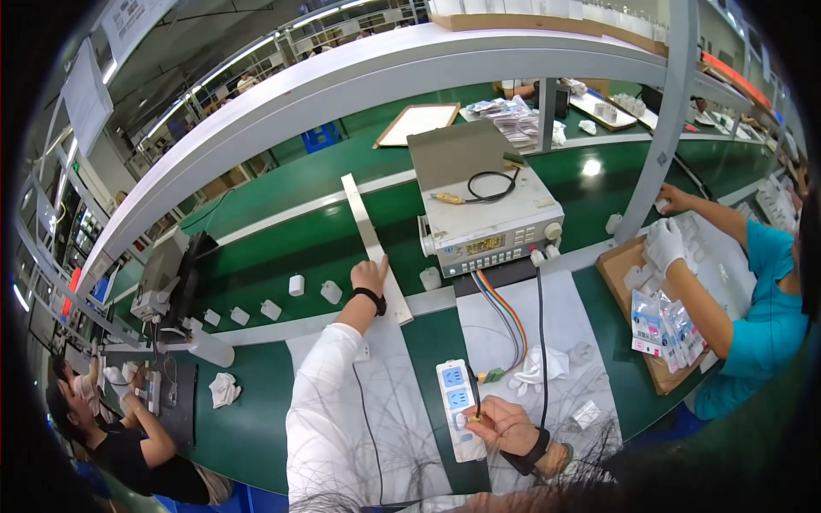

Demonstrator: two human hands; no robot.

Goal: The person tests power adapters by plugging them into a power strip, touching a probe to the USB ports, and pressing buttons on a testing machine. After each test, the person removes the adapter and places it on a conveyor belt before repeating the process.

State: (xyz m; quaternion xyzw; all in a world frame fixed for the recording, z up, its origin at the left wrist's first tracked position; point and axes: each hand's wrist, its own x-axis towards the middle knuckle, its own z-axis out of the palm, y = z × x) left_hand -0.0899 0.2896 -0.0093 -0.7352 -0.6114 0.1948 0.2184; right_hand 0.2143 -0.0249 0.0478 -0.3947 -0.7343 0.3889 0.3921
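My left hand (369, 279) reaches across the green belt to a long white bar (368, 224) and rests against its left edge. Its fingers are bunched, with the index finger along the bar; anything inside them is hidden. My right hand (506, 425), low in the middle, pinches the end of a short black cable (473, 385) over a white power strip (454, 398) with blue sockets. Beside the cable's upper end is a small green connector (493, 375), joined by rainbow wires (506, 318) to a bench test instrument (492, 235) with a lit display.
White chargers (331, 292) stand along the belt left of the bar. A crumpled white glove (540, 368) and a small clear packet (586, 415) lie right of the strip. Co-workers sit on both sides; the right one's gloved hand (665, 245) is over a cardboard tray (617, 269).
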